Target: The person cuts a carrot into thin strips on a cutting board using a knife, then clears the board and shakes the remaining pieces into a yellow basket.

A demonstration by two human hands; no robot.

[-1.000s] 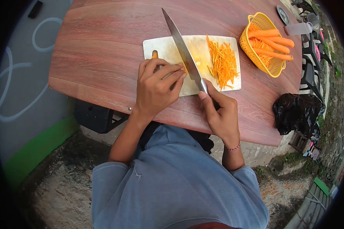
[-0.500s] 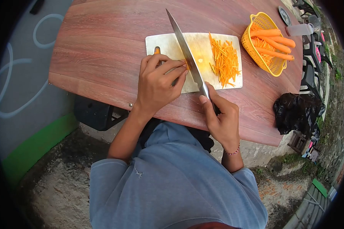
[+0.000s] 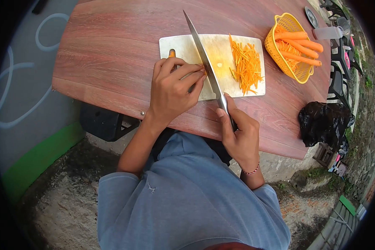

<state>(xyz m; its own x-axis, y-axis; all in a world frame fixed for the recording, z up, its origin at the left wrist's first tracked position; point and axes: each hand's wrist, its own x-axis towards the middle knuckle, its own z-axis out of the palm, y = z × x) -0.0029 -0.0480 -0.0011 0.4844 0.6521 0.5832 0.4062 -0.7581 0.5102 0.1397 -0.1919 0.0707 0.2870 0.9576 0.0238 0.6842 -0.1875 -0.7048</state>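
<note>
A white cutting board point(image 3: 187, 43) lies on the wooden table, stained yellow-orange in its middle. My left hand point(image 3: 175, 85) is closed over the board's left half, its fingertips pinching a small orange piece, mostly hidden, right beside the blade. My right hand point(image 3: 241, 131) is wrapped round the handle of a large knife point(image 3: 206, 60). The blade crosses the board slantwise, its tip pointing up and left past the far edge. On the board's right side rests a pile of thin carrot strips point(image 3: 246, 66).
A yellow basket point(image 3: 275, 52) at the upper right holds several whole carrots point(image 3: 306, 50) and more shreds. Beyond it are a clear bottle point(image 3: 327, 33) and a round dish point(image 3: 310, 17). A black plastic bag point(image 3: 323, 123) is by the table's right edge point(image 3: 293, 154).
The knife and my right hand have shifted very slightly, with the handle end a little further left. My left hand keeps its grip in nearly the same place.
</note>
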